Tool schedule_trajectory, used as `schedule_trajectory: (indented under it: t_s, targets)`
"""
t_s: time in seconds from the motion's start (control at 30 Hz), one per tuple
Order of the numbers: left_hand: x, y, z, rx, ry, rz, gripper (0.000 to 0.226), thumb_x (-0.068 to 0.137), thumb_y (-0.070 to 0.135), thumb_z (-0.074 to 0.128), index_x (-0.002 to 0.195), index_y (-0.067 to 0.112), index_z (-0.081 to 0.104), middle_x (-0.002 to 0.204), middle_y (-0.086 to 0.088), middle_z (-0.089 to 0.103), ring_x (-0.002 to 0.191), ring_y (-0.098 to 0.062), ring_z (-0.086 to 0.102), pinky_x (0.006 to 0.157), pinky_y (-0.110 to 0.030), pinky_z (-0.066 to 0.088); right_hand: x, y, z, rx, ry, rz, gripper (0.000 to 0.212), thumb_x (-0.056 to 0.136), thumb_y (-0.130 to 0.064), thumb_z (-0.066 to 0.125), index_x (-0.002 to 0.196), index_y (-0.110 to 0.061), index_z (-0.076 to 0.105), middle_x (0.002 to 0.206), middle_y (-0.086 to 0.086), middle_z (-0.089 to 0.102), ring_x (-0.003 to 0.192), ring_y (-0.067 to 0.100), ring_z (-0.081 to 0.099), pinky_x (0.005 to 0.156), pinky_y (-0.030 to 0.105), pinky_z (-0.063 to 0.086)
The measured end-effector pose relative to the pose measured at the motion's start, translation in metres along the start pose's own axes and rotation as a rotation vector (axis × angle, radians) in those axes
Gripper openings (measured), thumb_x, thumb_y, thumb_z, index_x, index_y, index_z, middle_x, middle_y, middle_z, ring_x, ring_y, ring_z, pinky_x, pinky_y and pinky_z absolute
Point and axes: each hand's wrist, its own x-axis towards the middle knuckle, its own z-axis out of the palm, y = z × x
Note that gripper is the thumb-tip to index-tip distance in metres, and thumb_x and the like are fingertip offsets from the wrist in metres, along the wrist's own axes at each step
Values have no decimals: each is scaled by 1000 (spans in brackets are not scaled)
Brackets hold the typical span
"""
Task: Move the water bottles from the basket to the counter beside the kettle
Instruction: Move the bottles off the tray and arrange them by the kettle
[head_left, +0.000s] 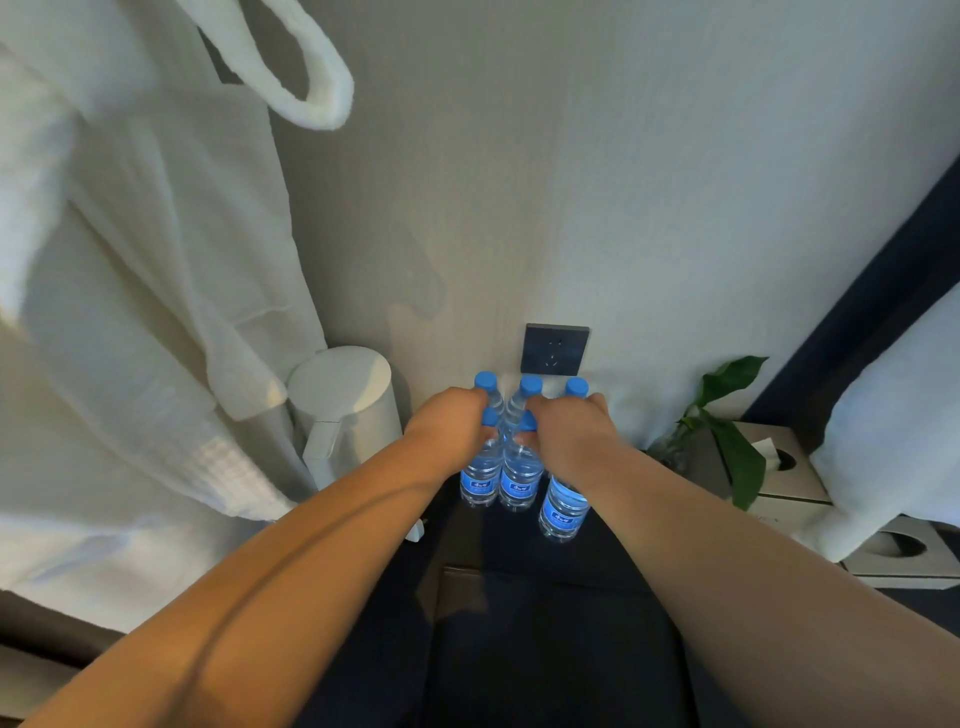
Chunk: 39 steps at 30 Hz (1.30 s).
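Observation:
Several clear water bottles with blue caps and blue labels stand close together on the dark counter (467, 551), just right of the white kettle (345, 410). My left hand (449, 431) is closed around the neck of the front left bottle (479, 480). My right hand (569, 436) is wrapped over the tops of the middle bottle (517, 483) and the front right bottle (563, 506). More blue caps (531, 385) show behind my hands near the wall. No basket is in view.
A white bathrobe (130, 312) hangs at the left, brushing the kettle. A dark wall socket (555, 349) sits above the bottles. To the right are a leafy plant (727, 431), a grey tissue box (779, 467) and white bedding (898, 431).

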Motion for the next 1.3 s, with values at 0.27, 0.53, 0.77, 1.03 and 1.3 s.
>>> schedule_trajectory:
  t_s: [0.27,0.53,0.77,1.03,1.3]
  targets:
    - [4,1,0,37,-8,0,27,100,24,64,122,10,61,111,-13,67,99,-28,66,76,-32,44,1,1,3,33,13,7,37,107,-52,54,135,-29,57,88,-8,63,91,22,59,100,40,35]
    - [1,-1,4,157,45,20,29,100,31,62,124,14,59,107,-9,67,84,-21,57,70,-33,43,-6,3,4,106,-1,3,46,106,-51,55,144,-27,50,97,-5,64,105,26,65,102,43,40]
    - [-7,5,11,160,50,126,52,96,41,66,141,19,51,130,-8,63,109,-28,63,83,-39,54,-22,21,17,134,16,15,57,101,-52,62,150,-27,48,124,3,70,113,28,66,78,38,47]
    - [-19,32,26,299,7,273,71,97,40,67,159,31,35,156,-6,48,135,-31,52,107,-43,49,-44,46,17,131,-20,52,52,100,-59,61,141,-27,56,123,3,67,110,26,66,75,36,46]
    - [-18,33,33,253,-9,200,74,98,40,64,162,24,31,166,-5,36,147,-31,40,117,-44,37,-58,53,6,110,-45,-15,32,106,-43,54,132,-25,55,96,-3,52,86,22,54,68,37,45]
